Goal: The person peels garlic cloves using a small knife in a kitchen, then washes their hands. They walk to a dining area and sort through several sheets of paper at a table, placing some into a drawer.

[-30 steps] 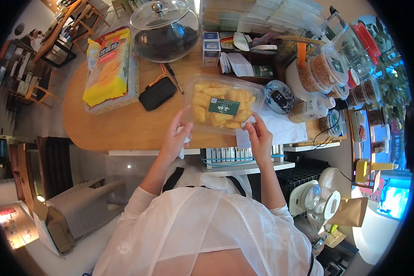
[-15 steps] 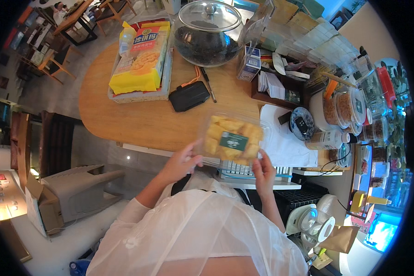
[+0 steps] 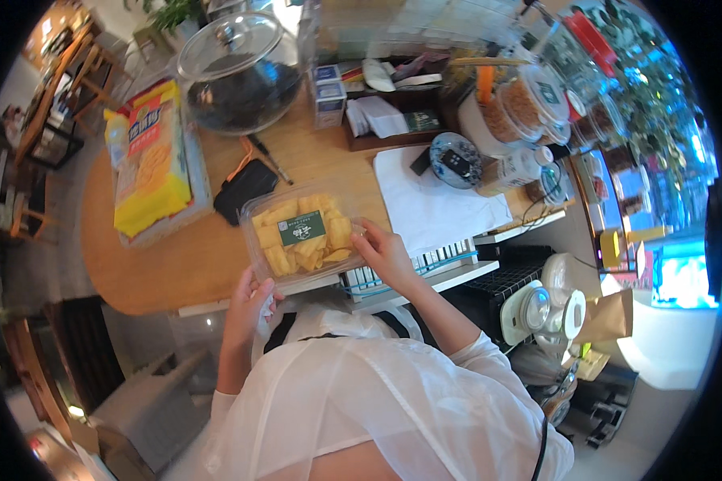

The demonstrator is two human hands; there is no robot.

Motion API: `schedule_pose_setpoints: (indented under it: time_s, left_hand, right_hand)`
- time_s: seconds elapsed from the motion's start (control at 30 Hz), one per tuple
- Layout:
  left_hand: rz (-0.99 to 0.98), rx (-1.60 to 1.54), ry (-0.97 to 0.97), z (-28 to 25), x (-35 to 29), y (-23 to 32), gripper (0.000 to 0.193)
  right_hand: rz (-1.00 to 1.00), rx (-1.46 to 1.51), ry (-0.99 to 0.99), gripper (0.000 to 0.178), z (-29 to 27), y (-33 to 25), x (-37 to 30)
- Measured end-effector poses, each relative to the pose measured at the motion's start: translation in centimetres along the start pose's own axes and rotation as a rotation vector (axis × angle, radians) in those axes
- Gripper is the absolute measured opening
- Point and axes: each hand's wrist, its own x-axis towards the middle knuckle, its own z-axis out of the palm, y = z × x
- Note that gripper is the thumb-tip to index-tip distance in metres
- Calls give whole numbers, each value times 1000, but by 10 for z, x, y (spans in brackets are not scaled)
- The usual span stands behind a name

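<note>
A clear plastic box (image 3: 337, 255) of yellow, chunky snack pieces with a dark green label is held above the table's near edge, tilted toward me. My right hand (image 3: 383, 255) pinches its right side between thumb and fingers. At the lower left corner of the box is my left hand (image 3: 249, 309), fingers curled and fingertips against the plastic. Something white and crumpled shows at the left palm; I cannot make out what it is. Just beyond the box lie a black case (image 3: 245, 188) and a black pen (image 3: 269, 159).
On the wooden table (image 3: 136, 276) stand a tray with a yellow and red snack bag (image 3: 151, 160) and a lidded glass bowl (image 3: 241, 88) of dark contents. White paper (image 3: 433, 216), a patterned dish (image 3: 456, 160), a bottle (image 3: 515, 171) and clear jars (image 3: 521, 108) fill the right side.
My view has swung to the right, so the table's things sit further left. The box has turned and tilted, showing its contents more fully. Both hands stay on it, the left now at its lower corner.
</note>
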Motion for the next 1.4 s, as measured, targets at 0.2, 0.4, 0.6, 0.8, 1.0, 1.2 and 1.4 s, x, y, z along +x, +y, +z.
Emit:
schedule_pose_setpoints:
  time_s: [0.2, 0.4, 0.6, 0.8, 1.0, 1.2, 1.4]
  left_hand:
    - [-48, 113, -108, 12, 21, 11, 51]
    - [-25, 75, -22, 9, 21, 8, 45]
    - [-20, 88, -65, 6, 26, 1, 47]
    - [-11, 48, -14, -7, 20, -7, 54]
    - [6, 57, 15, -23, 11, -5, 55]
    - [2, 7, 56, -28, 10, -9, 53]
    - [13, 47, 65, -24, 9, -7, 50]
  right_hand:
    - [77, 85, 144, 38, -25, 34, -2]
    - [212, 775, 665, 43, -101, 55, 19]
    - [199, 921, 624, 28, -123, 67, 39]
    - [245, 811, 421, 23, -94, 46, 4]
    - [311, 862, 123, 24, -51, 23, -14]
    - [290, 844, 125, 28, -39, 15, 5]
    - [278, 756, 121, 34, -37, 19, 10]
